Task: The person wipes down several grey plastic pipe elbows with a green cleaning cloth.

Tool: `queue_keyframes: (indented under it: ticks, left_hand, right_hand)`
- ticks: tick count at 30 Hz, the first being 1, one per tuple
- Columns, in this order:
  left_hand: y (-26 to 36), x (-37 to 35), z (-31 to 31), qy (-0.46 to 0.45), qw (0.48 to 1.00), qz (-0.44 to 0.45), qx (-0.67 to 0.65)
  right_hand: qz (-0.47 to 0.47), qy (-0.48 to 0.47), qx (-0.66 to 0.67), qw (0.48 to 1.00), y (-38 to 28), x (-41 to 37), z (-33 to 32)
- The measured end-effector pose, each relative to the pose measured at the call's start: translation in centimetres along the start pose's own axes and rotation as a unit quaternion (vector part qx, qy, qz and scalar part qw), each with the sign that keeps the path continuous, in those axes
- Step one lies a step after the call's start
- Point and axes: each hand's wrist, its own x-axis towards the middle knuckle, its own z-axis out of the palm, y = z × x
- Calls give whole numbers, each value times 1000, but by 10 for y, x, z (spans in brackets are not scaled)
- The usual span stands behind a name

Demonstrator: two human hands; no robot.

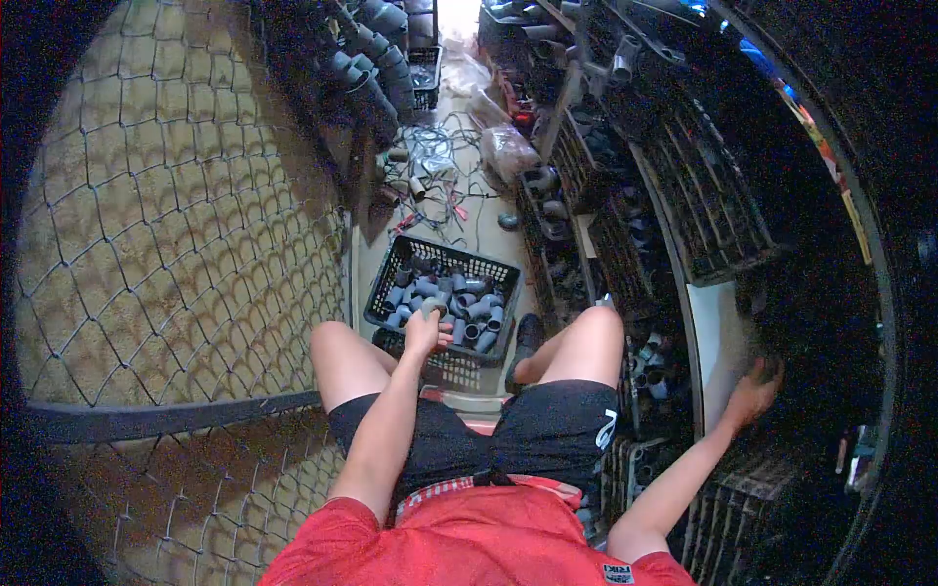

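Observation:
My left hand (426, 334) is over a black plastic basket (500, 266) that stands on the floor between my feet. A light grey pipe fitting (433, 307) is pinched at the thumb and forefinger, while the other fingers stick out loosely. Many grey pipe fittings (476, 309), elbows and short sockets among them, lie jumbled in the basket. Out to the right, my right hand (752, 393) reaches into a dark shelf beside a pale panel (716, 327). Shadow covers its fingertips, so whether they hold anything is hidden.
Wire mesh (186, 225) runs along the left side. Dark crates on racks (703, 186) line the right, several with pipe fittings. Ahead, cables and clear plastic bags (508, 151) litter the narrow floor. Large grey pipe fittings (366, 68) are stacked at the far left.

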Motion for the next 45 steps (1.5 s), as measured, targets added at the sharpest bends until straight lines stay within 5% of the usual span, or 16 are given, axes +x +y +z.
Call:
queue_keyframes:
  ticks: [5,14,18,20,21,24,25,27,28,30,33,35,37,39,43,45]
  left_hand:
    - [16,-9,-5,50,996,59,-49]
    - [42,-14,-15,18,997,48,-52]
    - [56,-23,-9,27,995,64,-73]
    - [62,-35,1,33,992,86,-86]
    - [67,-45,8,38,988,107,-100]
    - [91,-123,43,-27,961,276,-9]
    - [83,-143,53,-84,952,291,-40]
    - [100,-203,60,-141,940,293,102]
    - [90,-207,58,-132,900,340,237]
    - [79,-217,51,-62,854,394,334]
    - [88,-222,38,-54,779,456,427]
    - [93,-232,39,-66,751,480,449]
    - [95,-239,42,-135,843,405,326]
    - [98,-243,40,-124,815,425,374]
    - [124,-257,44,-151,761,446,446]
    - [127,-258,43,-185,767,453,416]
  right_hand:
    - [55,196,149,968,-9,-11,3]
    - [161,123,281,938,-50,-53,-14]
    - [133,-197,707,666,-142,-102,-38]
    - [102,-312,741,585,-179,-138,-20]
    - [147,-305,677,653,-188,-167,5]
    - [60,-542,610,574,-251,-211,-12]
    - [-8,-528,578,622,-245,-239,23]
    - [229,-644,570,456,-273,-238,-14]
    - [227,-650,569,450,-274,-248,-5]
    - [59,-508,606,609,-276,-263,14]
    - [-127,-483,498,709,-273,-248,1]
    - [-196,-528,464,684,-286,-219,-38]
    - [-377,-507,430,645,-289,-213,-45]
    - [-375,-520,437,631,-284,-212,-43]
    - [-125,-673,520,512,-263,-233,-26]
    - [71,-768,519,368,-254,-239,-18]
